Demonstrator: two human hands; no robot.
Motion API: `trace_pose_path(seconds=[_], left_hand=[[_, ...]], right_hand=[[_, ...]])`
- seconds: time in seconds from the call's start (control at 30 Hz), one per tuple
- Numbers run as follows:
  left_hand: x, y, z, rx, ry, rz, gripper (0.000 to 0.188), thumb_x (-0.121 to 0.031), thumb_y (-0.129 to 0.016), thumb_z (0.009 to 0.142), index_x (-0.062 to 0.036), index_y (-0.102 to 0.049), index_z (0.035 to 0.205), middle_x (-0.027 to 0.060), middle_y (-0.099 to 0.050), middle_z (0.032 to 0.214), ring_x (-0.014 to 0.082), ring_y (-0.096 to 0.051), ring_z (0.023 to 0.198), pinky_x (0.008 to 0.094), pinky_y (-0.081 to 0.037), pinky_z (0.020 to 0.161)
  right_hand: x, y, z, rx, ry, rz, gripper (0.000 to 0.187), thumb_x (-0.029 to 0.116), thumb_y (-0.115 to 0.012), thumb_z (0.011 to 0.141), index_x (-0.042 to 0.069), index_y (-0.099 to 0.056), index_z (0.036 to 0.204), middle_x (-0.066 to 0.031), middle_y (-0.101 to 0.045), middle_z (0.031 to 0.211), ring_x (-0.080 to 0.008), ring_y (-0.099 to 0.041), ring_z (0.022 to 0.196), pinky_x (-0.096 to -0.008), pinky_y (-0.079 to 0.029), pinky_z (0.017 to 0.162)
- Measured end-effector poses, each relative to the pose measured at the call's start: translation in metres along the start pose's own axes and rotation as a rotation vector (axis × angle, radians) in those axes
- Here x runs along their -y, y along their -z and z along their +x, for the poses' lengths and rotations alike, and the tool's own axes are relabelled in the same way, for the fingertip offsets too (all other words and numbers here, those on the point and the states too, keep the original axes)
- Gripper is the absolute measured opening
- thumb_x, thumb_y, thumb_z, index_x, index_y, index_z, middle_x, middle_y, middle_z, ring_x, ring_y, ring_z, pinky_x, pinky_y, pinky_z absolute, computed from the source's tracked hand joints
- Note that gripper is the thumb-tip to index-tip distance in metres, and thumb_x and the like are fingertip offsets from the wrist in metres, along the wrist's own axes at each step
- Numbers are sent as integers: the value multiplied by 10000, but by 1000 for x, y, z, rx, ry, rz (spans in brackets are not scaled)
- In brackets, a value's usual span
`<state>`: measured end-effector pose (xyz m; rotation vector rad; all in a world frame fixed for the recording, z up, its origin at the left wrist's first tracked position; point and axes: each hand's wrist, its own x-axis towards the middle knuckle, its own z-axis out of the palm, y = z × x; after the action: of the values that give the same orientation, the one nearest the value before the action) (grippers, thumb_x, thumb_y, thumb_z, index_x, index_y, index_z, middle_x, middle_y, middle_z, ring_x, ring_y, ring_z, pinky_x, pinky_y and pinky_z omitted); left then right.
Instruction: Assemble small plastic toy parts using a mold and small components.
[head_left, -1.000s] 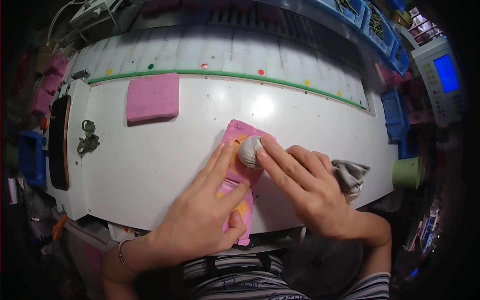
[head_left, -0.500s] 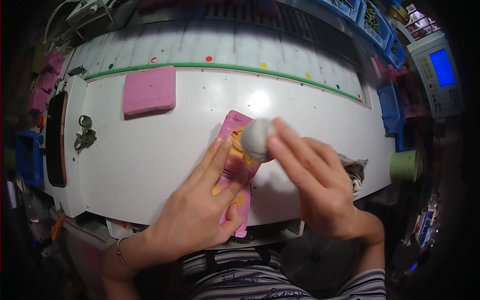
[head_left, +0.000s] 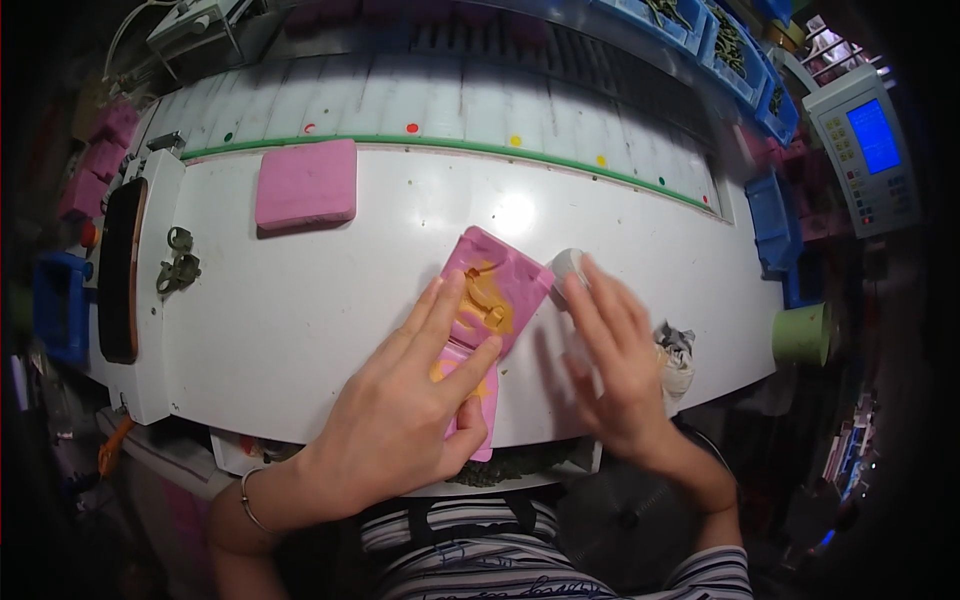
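Note:
A pink mould (head_left: 520,280) in two hinged parts lies on the white table, its hollow stained yellow-orange. My left hand (head_left: 395,410) grips it, two fingers stretched along its left edge, thumb across the lower part, the other fingers curled underneath. To the right of the mould, my right hand (head_left: 620,370) is slightly smeared by motion. At its fingertips it holds a round grey-white pouch (head_left: 568,270), close to the mould's right corner but seemingly apart from it. My palm hides part of that pouch.
A pink block (head_left: 306,185) lies at the far left of the white table (head_left: 260,350). Small dark green pieces (head_left: 178,272) sit near the left edge. A crumpled cloth (head_left: 676,365) is by my right hand, a green cup (head_left: 802,335) beyond it. Blue bins (head_left: 735,45) stand back right.
My right hand has carried the pouch rightward off the mould, uncovering its yellow-stained hollow. The mould's upper part now shows wider. My left hand has stayed on it.

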<state>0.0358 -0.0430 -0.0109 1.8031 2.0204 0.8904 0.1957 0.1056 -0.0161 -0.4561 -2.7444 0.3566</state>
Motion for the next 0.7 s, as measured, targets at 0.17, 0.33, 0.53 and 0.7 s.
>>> trace_pose_path(seconds=[0.17,0.33,0.53,0.7], left_hand=[[-7,-11,-1,-199,25,11,492,-108,-633,725,37,-525,1182,286,-454,1270,420,-504,1128,405,-455,913],[2,-16,0,-363,50,-84,623,-252,-698,775,49,-407,1236,226,-440,1199,391,-527,946,438,-453,834],[16,-16,-6,-401,220,-613,655,-110,-799,688,23,-465,1236,146,-558,1128,217,-594,987,320,-481,849],[24,-12,3,-340,182,-711,315,-48,-787,679,27,-640,948,89,-635,853,169,-617,803,263,-475,739]], right_hand=[[34,-9,6,112,-75,485,1007,-30,-695,671,-21,-52,1446,-292,-296,1385,-398,-370,1269,-416,-336,1028],[37,-19,7,-183,-92,552,603,-24,-701,704,-43,-477,1264,-159,-602,1047,-237,-607,905,-301,-471,815],[33,-15,17,-144,-130,733,353,-57,-614,758,6,-598,1105,-158,-640,953,-265,-641,851,-298,-500,758],[22,-11,20,-52,-151,868,325,-28,-627,772,10,-605,1094,-148,-650,963,-246,-648,857,-293,-503,755]])
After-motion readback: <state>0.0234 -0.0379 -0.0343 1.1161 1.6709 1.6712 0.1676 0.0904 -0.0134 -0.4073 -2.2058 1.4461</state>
